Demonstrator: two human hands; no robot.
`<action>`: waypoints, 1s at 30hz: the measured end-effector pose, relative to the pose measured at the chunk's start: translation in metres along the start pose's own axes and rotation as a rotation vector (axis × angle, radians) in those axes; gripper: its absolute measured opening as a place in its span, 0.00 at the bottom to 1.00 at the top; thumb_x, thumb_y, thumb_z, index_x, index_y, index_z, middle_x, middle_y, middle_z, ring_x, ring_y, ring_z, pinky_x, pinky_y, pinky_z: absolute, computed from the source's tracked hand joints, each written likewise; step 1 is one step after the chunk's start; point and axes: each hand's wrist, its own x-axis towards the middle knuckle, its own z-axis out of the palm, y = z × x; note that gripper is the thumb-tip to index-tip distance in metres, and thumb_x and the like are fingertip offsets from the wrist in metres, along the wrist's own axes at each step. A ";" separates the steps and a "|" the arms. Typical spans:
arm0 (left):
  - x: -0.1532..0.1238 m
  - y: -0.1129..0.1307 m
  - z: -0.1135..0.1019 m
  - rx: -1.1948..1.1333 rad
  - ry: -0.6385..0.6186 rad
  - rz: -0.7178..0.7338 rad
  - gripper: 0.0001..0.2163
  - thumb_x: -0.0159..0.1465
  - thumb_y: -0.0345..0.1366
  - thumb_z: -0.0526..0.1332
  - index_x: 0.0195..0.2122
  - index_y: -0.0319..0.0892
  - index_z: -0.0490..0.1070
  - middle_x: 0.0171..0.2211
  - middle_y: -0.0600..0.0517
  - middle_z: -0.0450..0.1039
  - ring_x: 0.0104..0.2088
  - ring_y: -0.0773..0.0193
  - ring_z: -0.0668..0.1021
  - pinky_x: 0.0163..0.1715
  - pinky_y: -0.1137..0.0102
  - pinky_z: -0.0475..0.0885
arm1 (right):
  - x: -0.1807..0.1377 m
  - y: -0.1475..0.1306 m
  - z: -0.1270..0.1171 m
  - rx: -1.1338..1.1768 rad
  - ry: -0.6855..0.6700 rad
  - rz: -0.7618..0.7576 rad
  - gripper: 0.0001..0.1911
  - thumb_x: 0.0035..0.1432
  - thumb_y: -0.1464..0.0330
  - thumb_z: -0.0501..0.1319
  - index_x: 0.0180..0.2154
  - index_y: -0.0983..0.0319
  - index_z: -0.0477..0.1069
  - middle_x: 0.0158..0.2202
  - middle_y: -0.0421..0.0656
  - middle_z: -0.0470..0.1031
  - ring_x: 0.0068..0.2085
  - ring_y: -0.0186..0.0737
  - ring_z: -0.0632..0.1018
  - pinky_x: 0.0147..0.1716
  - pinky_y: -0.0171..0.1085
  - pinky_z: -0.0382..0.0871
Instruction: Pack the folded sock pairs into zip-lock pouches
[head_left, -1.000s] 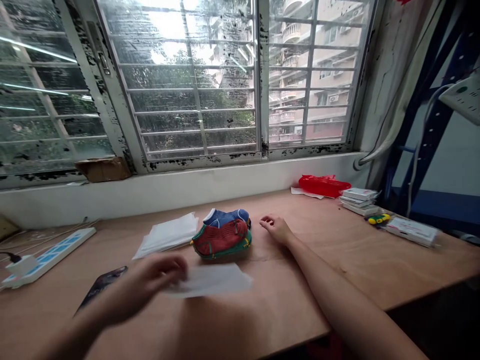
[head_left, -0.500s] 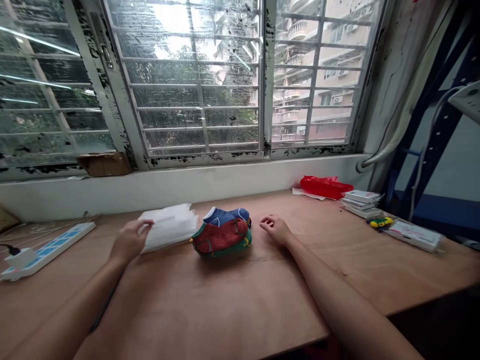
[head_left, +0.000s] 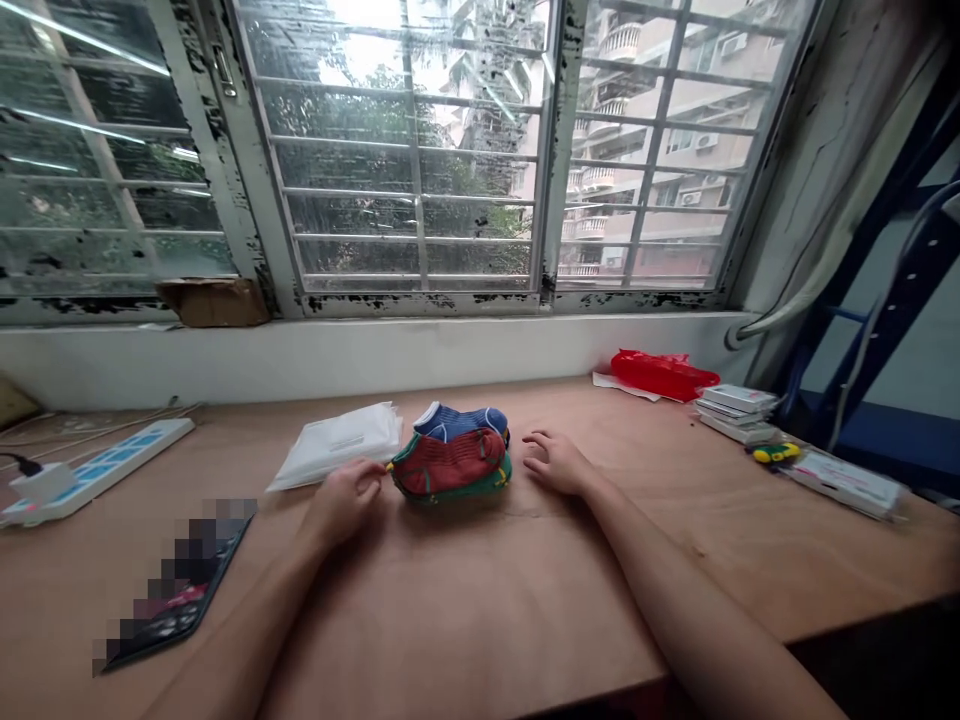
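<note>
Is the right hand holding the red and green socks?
No, the right hand rests on the wooden tabletop beside the red and green socks.

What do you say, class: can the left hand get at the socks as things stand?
Probably yes. The left hand already lies right beside the socks, its fingertips seeming to touch their left end, and nothing stands between them.
</note>
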 end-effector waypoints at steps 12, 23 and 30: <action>-0.017 -0.016 0.012 0.040 -0.219 0.068 0.21 0.64 0.49 0.54 0.52 0.44 0.73 0.56 0.45 0.69 0.56 0.50 0.71 0.57 0.58 0.66 | -0.001 0.012 0.007 -0.097 -0.149 0.037 0.29 0.59 0.55 0.59 0.58 0.63 0.69 0.62 0.53 0.64 0.63 0.53 0.63 0.62 0.47 0.54; -0.018 -0.022 0.013 -0.032 -0.236 0.081 0.19 0.64 0.47 0.55 0.52 0.45 0.73 0.55 0.46 0.70 0.55 0.52 0.71 0.57 0.60 0.65 | -0.002 0.015 0.008 -0.052 -0.116 0.020 0.27 0.58 0.57 0.60 0.56 0.63 0.71 0.62 0.53 0.65 0.61 0.51 0.66 0.61 0.47 0.58; -0.017 -0.023 0.014 -0.004 -0.245 0.096 0.20 0.64 0.47 0.55 0.53 0.44 0.72 0.55 0.45 0.69 0.55 0.52 0.70 0.57 0.60 0.64 | -0.002 0.015 0.008 -0.035 -0.106 0.026 0.27 0.57 0.58 0.61 0.55 0.64 0.72 0.61 0.54 0.66 0.61 0.51 0.67 0.61 0.47 0.57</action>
